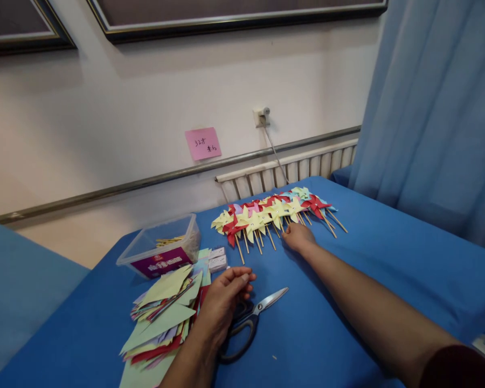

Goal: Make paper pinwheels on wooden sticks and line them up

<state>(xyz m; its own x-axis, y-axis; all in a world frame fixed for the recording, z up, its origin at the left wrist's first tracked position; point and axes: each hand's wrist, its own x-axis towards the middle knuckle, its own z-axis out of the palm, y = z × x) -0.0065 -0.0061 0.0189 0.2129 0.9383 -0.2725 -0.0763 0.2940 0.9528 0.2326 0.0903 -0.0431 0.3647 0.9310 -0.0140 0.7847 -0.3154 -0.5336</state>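
Before you: a table [388,258] covered in blue cloth. At its far left edge you see a clear plastic box [161,249] with a purple label, holding thin sticks. Just right of the box lie two small white packets [217,260]. On the wall behind, you find a pink note [203,143] with handwriting, a white socket [261,116] with a cable hanging from it, a metal rail [105,191] and a white radiator [291,170]. A pale blue curtain [436,108] hangs at your right; dark picture frames [226,21] run along the top.
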